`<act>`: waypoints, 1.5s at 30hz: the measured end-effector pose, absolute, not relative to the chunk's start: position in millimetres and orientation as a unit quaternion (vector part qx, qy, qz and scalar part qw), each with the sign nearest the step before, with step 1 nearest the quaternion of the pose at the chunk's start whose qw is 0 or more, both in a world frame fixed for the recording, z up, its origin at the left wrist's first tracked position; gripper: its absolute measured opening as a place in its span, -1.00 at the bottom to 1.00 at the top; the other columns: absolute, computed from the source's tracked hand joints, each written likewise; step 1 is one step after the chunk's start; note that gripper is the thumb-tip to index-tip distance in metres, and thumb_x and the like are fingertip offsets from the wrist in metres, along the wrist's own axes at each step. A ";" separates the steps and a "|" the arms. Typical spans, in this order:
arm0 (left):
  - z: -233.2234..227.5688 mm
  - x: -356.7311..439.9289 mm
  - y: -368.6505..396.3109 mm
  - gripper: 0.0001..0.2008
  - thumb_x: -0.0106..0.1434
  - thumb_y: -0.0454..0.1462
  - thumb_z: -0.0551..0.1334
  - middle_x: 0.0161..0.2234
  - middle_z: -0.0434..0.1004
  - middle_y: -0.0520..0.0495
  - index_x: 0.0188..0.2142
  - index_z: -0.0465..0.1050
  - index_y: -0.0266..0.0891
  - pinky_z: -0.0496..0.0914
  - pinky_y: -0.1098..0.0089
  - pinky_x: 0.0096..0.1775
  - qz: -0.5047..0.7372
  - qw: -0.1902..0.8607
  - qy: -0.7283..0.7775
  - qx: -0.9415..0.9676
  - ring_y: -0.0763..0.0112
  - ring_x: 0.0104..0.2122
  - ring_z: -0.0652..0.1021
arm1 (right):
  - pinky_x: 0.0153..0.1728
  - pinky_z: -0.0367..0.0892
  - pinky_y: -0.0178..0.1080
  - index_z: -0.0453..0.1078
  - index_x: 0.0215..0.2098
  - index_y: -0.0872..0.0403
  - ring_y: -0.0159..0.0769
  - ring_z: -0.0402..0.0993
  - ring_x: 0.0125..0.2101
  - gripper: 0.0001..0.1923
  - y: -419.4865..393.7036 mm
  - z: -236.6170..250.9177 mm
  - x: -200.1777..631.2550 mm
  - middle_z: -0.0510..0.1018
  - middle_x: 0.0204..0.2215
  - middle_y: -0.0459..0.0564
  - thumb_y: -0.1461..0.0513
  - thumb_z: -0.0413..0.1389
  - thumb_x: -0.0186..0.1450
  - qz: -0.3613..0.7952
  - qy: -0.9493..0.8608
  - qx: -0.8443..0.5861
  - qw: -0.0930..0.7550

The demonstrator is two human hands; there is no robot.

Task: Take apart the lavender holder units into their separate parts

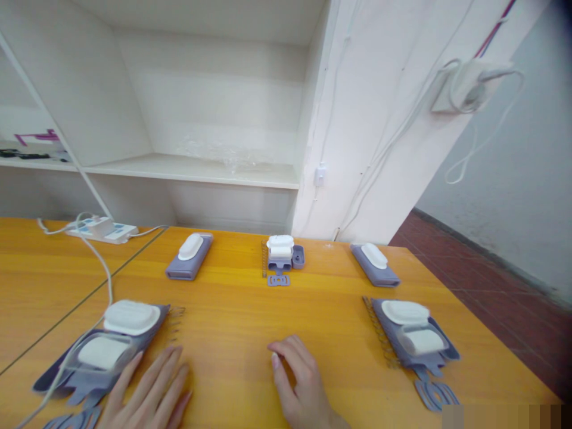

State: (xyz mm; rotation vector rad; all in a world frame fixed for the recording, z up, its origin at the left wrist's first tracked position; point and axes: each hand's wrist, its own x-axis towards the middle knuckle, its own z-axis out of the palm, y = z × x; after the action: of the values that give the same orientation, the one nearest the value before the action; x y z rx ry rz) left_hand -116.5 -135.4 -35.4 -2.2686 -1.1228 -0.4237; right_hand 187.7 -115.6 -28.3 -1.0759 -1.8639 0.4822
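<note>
My left hand (149, 390) lies at the lower left with its fingers stretched out, holding nothing visible. Beside its thumb side are grey-purple plastic parts (147, 336) with a white oval piece (130, 317) and a white roll-shaped piece (103, 353) on them. A coil spring (176, 325) lies just beyond the fingertips. Near the table's middle, my right hand (301, 381) is loosely curved, a gap between thumb and index finger, nothing in it. To its right sits a similar group of purple parts (388, 325) with a white oval piece (406, 312) and a long spring (379, 330).
Along the back of the wooden table (241, 310) stand a left purple case (192, 265), a small middle parts group (280, 253) and a right purple case (379, 274). A power strip (102, 229) sits at the back left; its white cable (108, 280) crosses the left parts. White shelving (214, 173) rises behind.
</note>
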 end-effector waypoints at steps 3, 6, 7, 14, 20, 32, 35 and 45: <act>-33.3 -104.0 -129.9 -0.69 0.22 -0.25 0.10 -0.02 0.48 -0.08 -0.05 0.41 -0.09 0.03 0.01 0.16 -0.128 0.313 -0.377 -0.862 0.14 0.00 0.44 | -0.32 0.31 -0.25 0.33 -0.18 0.08 -0.30 0.38 -0.33 -0.83 -115.3 -28.9 187.7 0.45 -0.37 0.00 0.30 -0.08 0.34 0.198 -0.756 -0.434 0.448; -27.4 -89.2 -124.3 -0.73 0.24 -0.25 0.08 -0.10 0.52 -0.06 -0.09 0.42 -0.11 0.13 0.14 0.10 -0.130 0.318 -0.353 -0.870 0.20 -0.08 0.47 | -0.33 0.30 -0.25 0.33 -0.18 0.08 -0.30 0.38 -0.33 -0.83 -115.0 -29.1 187.8 0.45 -0.38 0.01 0.29 -0.08 0.35 0.197 -0.755 -0.435 0.449; -24.6 -84.1 -122.9 -0.74 0.24 -0.25 0.07 -0.13 0.53 -0.05 -0.10 0.43 -0.11 0.15 0.17 0.07 -0.133 0.319 -0.349 -0.871 0.21 -0.10 0.48 | -0.34 0.30 -0.25 0.33 -0.19 0.08 -0.30 0.37 -0.34 -0.83 -114.9 -29.0 187.9 0.45 -0.38 0.01 0.29 -0.09 0.35 0.196 -0.755 -0.436 0.449; -11.6 -49.0 -122.3 -0.77 0.29 -0.24 0.04 -0.19 0.52 -0.03 -0.13 0.41 -0.11 0.20 0.28 0.01 -0.150 0.266 -0.367 -0.879 0.31 -0.16 0.47 | -0.34 0.31 -0.24 0.34 -0.18 0.08 -0.29 0.37 -0.34 -0.81 -114.7 -26.8 188.4 0.45 -0.38 0.02 0.29 -0.09 0.34 0.186 -0.751 -0.441 0.455; -19.3 -14.3 -117.6 -0.77 0.26 -0.27 0.04 -0.16 0.49 -0.09 -0.14 0.40 -0.15 0.28 0.31 -0.08 -0.157 0.190 -0.405 -0.881 0.28 -0.16 0.46 | -0.32 0.33 -0.24 0.34 -0.17 0.07 -0.29 0.39 -0.33 -0.81 -115.1 -26.8 188.6 0.45 -0.38 0.01 0.31 -0.08 0.33 0.185 -0.740 -0.445 0.469; -13.4 39.5 -70.2 -0.80 0.31 -0.30 0.01 -0.21 0.40 -0.16 -0.19 0.38 -0.25 0.29 0.22 -0.12 -0.143 0.054 -0.521 -0.840 0.20 -0.15 0.39 | -0.23 0.39 -0.24 0.36 -0.12 0.06 -0.29 0.44 -0.25 -0.79 -111.9 -25.0 190.2 0.49 -0.28 0.05 0.27 -0.06 0.35 0.182 -0.686 -0.480 0.516; -17.4 49.4 -54.3 -0.80 0.31 -0.27 0.03 -0.21 0.39 -0.17 -0.18 0.37 -0.26 0.27 0.21 -0.13 -0.162 0.064 -0.550 -0.817 0.19 -0.16 0.38 | -0.23 0.40 -0.24 0.37 -0.12 0.06 -0.28 0.45 -0.24 -0.79 -110.7 -26.3 190.9 0.50 -0.27 0.05 0.25 -0.06 0.35 0.191 -0.675 -0.485 0.522; -19.4 71.5 -24.9 -0.80 0.31 -0.22 0.04 -0.24 0.37 -0.17 -0.20 0.35 -0.28 0.22 0.20 -0.17 -0.184 0.075 -0.601 -0.774 0.16 -0.19 0.36 | -0.22 0.39 -0.29 0.40 -0.10 0.09 -0.30 0.47 -0.25 -0.72 -98.9 -36.5 195.3 0.53 -0.21 0.05 0.13 -0.02 0.35 0.268 -0.581 -0.548 0.538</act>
State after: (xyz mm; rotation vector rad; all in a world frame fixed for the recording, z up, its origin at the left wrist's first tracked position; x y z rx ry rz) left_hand 71.5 -24.9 -19.4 -2.3216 -1.8043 -0.5507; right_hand 195.3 -98.9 -36.5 -1.3029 -1.3827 0.6386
